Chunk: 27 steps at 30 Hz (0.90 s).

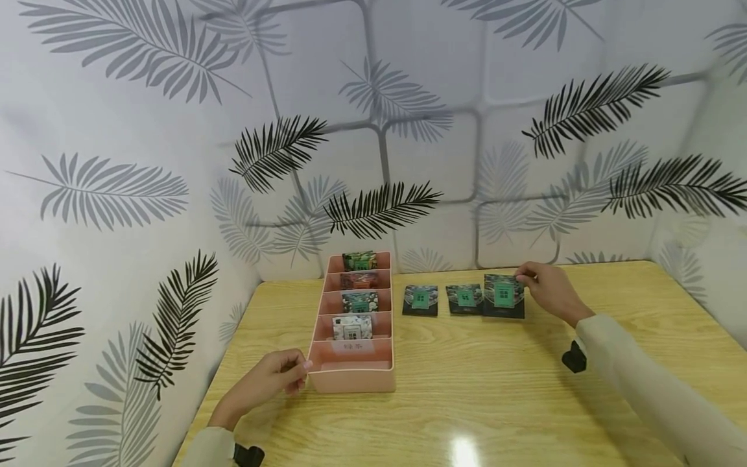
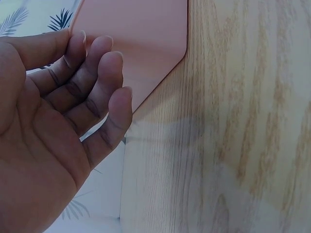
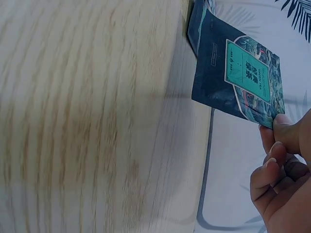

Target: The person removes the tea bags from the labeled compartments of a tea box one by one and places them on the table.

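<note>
In the head view my right hand (image 1: 551, 290) pinches a dark tea bag packet (image 1: 503, 306) with a green label by its upper right corner. The right wrist view shows that packet (image 3: 218, 73) tilted above the table, thumb and forefinger at one corner. Two similar packets, one in the middle (image 1: 465, 298) and one further left (image 1: 420, 298), lie beside it. My left hand (image 1: 273, 379) is at the near left corner of a pink divided box (image 1: 353, 381). In the left wrist view its thumb and forefinger pinch the box's rim; the other fingers curl loosely.
Several box compartments hold packets, among them a white one (image 1: 353, 327) and a reddish one (image 1: 358, 281). The nearest compartment has a paper label (image 1: 353, 346). The wooden table (image 1: 467, 383) ends at a leaf-patterned wall (image 1: 420, 162) behind and at the left.
</note>
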Tool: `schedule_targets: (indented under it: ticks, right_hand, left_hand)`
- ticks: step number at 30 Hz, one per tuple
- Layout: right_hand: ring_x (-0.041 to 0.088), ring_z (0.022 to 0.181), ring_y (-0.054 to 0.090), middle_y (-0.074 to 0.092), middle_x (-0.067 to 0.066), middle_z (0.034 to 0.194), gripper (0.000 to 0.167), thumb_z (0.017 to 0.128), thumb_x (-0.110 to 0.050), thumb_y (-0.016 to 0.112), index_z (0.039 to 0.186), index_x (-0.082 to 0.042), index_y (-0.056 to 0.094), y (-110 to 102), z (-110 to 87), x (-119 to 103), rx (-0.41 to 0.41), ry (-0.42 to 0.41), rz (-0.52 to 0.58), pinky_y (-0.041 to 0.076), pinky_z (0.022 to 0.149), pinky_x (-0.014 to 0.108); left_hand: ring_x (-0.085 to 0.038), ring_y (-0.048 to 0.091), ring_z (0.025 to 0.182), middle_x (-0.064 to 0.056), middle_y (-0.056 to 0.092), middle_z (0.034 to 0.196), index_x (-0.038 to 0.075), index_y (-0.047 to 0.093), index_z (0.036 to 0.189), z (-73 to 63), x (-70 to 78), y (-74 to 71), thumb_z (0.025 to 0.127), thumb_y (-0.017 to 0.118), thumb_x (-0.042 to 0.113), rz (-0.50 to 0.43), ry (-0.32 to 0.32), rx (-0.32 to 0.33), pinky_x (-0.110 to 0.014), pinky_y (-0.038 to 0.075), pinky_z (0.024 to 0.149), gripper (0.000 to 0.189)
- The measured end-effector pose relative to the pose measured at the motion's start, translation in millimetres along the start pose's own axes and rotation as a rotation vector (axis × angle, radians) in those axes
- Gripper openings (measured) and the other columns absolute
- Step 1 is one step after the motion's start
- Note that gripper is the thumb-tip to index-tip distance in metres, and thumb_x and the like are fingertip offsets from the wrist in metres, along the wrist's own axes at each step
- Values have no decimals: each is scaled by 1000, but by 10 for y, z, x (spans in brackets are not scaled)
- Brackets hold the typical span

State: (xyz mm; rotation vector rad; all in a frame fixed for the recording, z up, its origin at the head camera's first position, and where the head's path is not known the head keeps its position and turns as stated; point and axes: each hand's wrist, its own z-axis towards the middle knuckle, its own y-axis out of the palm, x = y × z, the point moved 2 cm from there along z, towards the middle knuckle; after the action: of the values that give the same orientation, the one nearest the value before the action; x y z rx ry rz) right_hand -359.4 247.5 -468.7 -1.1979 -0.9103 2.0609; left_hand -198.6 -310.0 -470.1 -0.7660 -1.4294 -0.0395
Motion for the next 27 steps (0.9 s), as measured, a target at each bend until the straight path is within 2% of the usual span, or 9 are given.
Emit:
schedule_targets:
  ticks: [6,12,18,22,27]
  right_hand:
    - [31,82,65,72,18,98,16,105,-8,59,108,3,70,-7,6,133,-46,34,-12,51,72,50]
    - [29,79,63,71,16,94,16,105,-8,59,105,4,70,30,52,271,-86,60,-37,49,71,49]
    - [29,77,64,71,16,91,17,104,-7,59,104,5,71,63,127,317,-108,76,-69,50,70,49]
    - [30,76,65,72,18,91,18,104,-8,59,104,6,71,77,170,328,-122,91,-77,51,68,48]
    - [29,75,65,72,20,92,19,104,-8,61,104,7,72,107,220,340,-148,113,-70,50,66,46]
  left_hand:
    - [-35,58,69,-30,63,87,-3,61,94,-22,3,-16,110,53,26,1,-7,5,-40,55,63,34]
    - [-31,56,69,-31,62,87,-5,60,95,-28,21,-16,110,53,26,-26,-26,5,-39,55,65,35]
    - [-23,55,67,-33,60,86,-6,60,95,-18,32,-20,110,52,26,-12,-18,2,-38,53,63,36]
    - [-18,55,67,-31,62,85,-4,61,94,-1,20,-23,110,53,26,-3,-18,5,-38,53,63,35]
    - [-21,57,68,-30,63,86,-5,61,95,-4,-8,-23,110,53,27,-10,-33,7,-37,55,64,36]
